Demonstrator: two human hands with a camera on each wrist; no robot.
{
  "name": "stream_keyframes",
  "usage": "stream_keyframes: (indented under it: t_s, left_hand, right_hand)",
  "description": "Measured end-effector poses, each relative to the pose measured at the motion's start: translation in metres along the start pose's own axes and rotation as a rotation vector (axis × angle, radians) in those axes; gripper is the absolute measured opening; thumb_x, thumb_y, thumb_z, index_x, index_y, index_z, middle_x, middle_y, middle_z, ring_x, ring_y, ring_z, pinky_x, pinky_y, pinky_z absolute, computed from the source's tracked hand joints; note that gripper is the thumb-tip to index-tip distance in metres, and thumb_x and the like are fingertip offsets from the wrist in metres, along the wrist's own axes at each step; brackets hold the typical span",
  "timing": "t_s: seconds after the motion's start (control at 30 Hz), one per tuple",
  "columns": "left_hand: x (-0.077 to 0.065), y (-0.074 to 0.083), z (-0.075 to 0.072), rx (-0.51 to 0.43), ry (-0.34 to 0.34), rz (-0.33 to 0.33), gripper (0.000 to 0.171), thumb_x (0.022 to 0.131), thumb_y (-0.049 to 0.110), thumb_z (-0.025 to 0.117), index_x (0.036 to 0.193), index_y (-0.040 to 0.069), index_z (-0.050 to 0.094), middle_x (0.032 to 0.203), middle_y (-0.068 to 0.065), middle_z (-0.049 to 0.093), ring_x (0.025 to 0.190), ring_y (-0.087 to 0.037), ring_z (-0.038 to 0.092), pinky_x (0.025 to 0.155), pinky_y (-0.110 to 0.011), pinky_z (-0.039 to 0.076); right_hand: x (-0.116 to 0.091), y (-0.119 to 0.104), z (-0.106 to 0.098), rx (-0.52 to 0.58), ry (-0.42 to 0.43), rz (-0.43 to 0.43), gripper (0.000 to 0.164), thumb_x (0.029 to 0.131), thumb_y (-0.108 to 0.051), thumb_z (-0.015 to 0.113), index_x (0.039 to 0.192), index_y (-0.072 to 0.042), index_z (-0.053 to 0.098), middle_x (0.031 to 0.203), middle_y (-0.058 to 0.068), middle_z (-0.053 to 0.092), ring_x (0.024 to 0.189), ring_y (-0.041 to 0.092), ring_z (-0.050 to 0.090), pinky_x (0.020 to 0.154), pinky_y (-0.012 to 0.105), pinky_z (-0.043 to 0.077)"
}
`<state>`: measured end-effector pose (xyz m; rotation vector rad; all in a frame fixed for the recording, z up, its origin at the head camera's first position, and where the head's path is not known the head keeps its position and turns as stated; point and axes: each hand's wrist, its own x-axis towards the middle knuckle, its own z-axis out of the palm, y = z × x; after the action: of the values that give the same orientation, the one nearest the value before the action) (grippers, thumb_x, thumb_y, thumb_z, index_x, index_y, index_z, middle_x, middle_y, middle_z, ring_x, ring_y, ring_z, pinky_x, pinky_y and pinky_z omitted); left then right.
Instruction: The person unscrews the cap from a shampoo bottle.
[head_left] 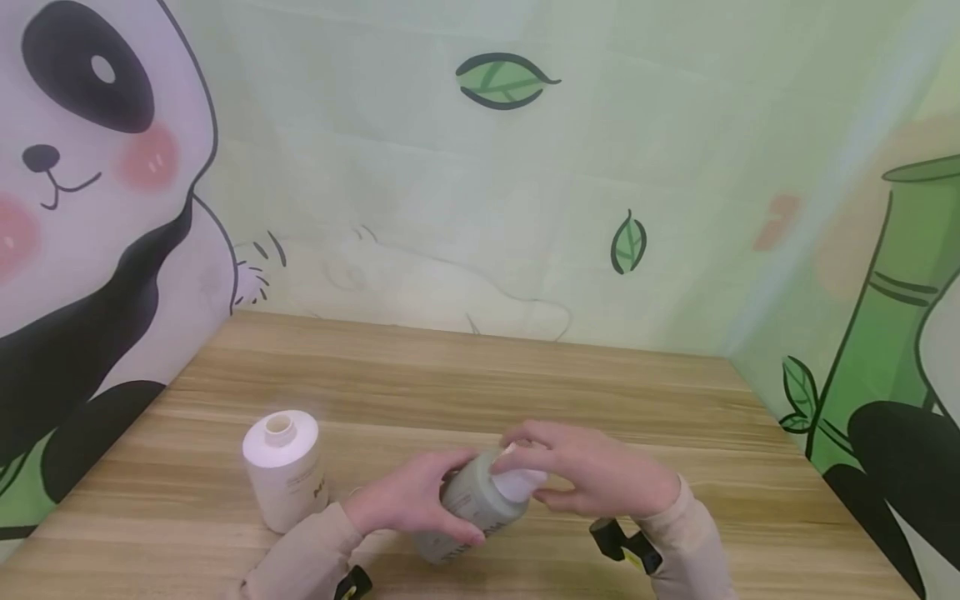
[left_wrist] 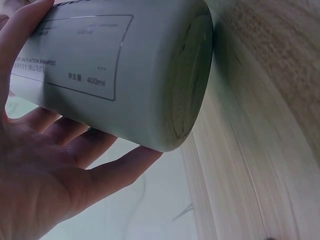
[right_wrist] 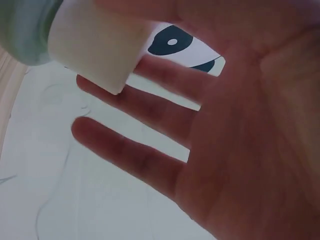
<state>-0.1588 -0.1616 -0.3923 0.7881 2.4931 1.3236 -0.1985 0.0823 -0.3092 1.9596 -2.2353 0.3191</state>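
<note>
A grey-green shampoo bottle (head_left: 474, 497) leans over toward the right, its lower edge against the tabletop in the left wrist view. Round its body my left hand (head_left: 408, 498) grips it, thumb on the near side and the other fingers beneath and behind. At the bottle's upper end is a white cap (head_left: 517, 485), which my right hand (head_left: 592, 473) pinches between thumb and forefinger. The other right fingers (right_wrist: 145, 155) stretch out past the cap in the right wrist view. "400ml" is printed on the bottle (left_wrist: 125, 60); its far side is hidden.
Left of my hands a white bottle (head_left: 281, 483) stands upright with its neck open and uncapped. The wooden table (head_left: 480, 383) meets a pale cloth backdrop (head_left: 375, 167) printed with pandas, leaves and bamboo. Dark wrist mounts (head_left: 626, 546) sit by my sleeves.
</note>
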Motion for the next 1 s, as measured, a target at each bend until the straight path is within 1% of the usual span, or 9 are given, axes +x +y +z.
stream_keyframes:
  t_s: [0.1,0.23,0.33,0.43,0.5,0.6,0.8,0.87,1.0]
  left_hand:
    - [0.000,0.000,0.000,0.009,0.003,0.014,0.066,0.072,0.031,0.085,0.128,0.017,0.054,0.111,0.004,0.065,0.096,-0.004,0.059,0.083,-0.024,0.049]
    - [0.001,0.000,0.000,0.023,0.013,0.048,0.069,0.070,0.030,0.085,0.130,0.016,0.054,0.110,0.002,0.066,0.093,-0.003,0.058,0.081,-0.023,0.048]
    - [0.001,0.000,0.000,0.027,0.016,0.058,0.070,0.070,0.030,0.085,0.130,0.014,0.054,0.110,0.000,0.066,0.093,-0.003,0.058,0.081,-0.022,0.048]
    - [0.001,0.001,0.001,0.019,0.015,0.049,0.070,0.070,0.029,0.086,0.131,0.014,0.054,0.111,0.001,0.066,0.094,-0.004,0.058,0.081,-0.023,0.048]
    - [0.000,0.001,0.001,0.017,0.014,0.037,0.069,0.070,0.030,0.086,0.129,0.015,0.055,0.110,0.002,0.066,0.093,-0.003,0.058,0.082,-0.023,0.048]
    - [-0.001,0.004,0.003,0.006,0.007,0.032,0.066,0.070,0.028,0.086,0.127,0.015,0.056,0.109,0.003,0.066,0.092,-0.003,0.059,0.081,-0.023,0.049]
    - [0.002,0.008,0.004,-0.012,-0.005,0.012,0.066,0.071,0.029,0.085,0.128,0.014,0.055,0.110,0.003,0.066,0.094,-0.006,0.059,0.082,-0.025,0.049]
    - [0.003,0.008,0.003,-0.007,-0.006,0.011,0.069,0.072,0.030,0.085,0.131,0.013,0.053,0.112,0.001,0.065,0.097,-0.008,0.060,0.084,-0.026,0.049]
    - [0.001,0.005,0.004,0.010,0.002,0.027,0.075,0.071,0.031,0.085,0.135,0.011,0.051,0.119,-0.002,0.065,0.105,-0.014,0.061,0.089,-0.029,0.049]
  right_hand:
    - [0.000,-0.002,0.000,0.054,-0.013,0.050,0.056,0.085,-0.022,0.074,0.135,-0.017,0.049,0.134,0.009,0.053,0.114,0.020,0.060,0.091,0.036,0.053]
    - [0.003,-0.005,0.002,0.070,-0.057,0.178,0.064,0.091,-0.042,0.064,0.144,-0.014,0.042,0.142,0.010,0.049,0.119,0.022,0.059,0.094,0.039,0.052]
    - [0.004,-0.006,0.003,0.064,-0.111,0.260,0.062,0.092,-0.047,0.058,0.142,-0.013,0.044,0.135,0.005,0.058,0.107,0.016,0.063,0.088,0.033,0.054]
    - [0.004,-0.005,0.004,0.086,-0.139,0.297,0.055,0.093,-0.046,0.057,0.137,-0.014,0.050,0.121,0.000,0.066,0.091,0.007,0.062,0.077,0.024,0.051]
    - [0.004,-0.004,0.005,0.095,-0.134,0.282,0.047,0.093,-0.043,0.059,0.131,-0.015,0.054,0.112,-0.004,0.066,0.082,0.003,0.059,0.072,0.019,0.048]
    - [0.001,-0.007,0.004,0.076,-0.109,0.223,0.038,0.091,-0.035,0.064,0.125,-0.019,0.056,0.107,-0.006,0.063,0.080,0.003,0.057,0.072,0.017,0.048]
    - [-0.007,-0.002,-0.003,0.027,-0.016,0.056,0.048,0.079,-0.006,0.074,0.122,-0.017,0.056,0.118,0.001,0.058,0.100,0.014,0.060,0.084,0.027,0.054]
    - [-0.012,0.003,-0.007,0.028,0.037,0.044,0.052,0.077,-0.001,0.074,0.124,-0.016,0.056,0.121,0.004,0.057,0.104,0.017,0.059,0.086,0.030,0.054]
    - [-0.025,0.014,-0.013,-0.012,0.157,0.064,0.052,0.077,-0.009,0.078,0.125,-0.012,0.058,0.122,0.007,0.063,0.107,0.021,0.061,0.088,0.036,0.054]
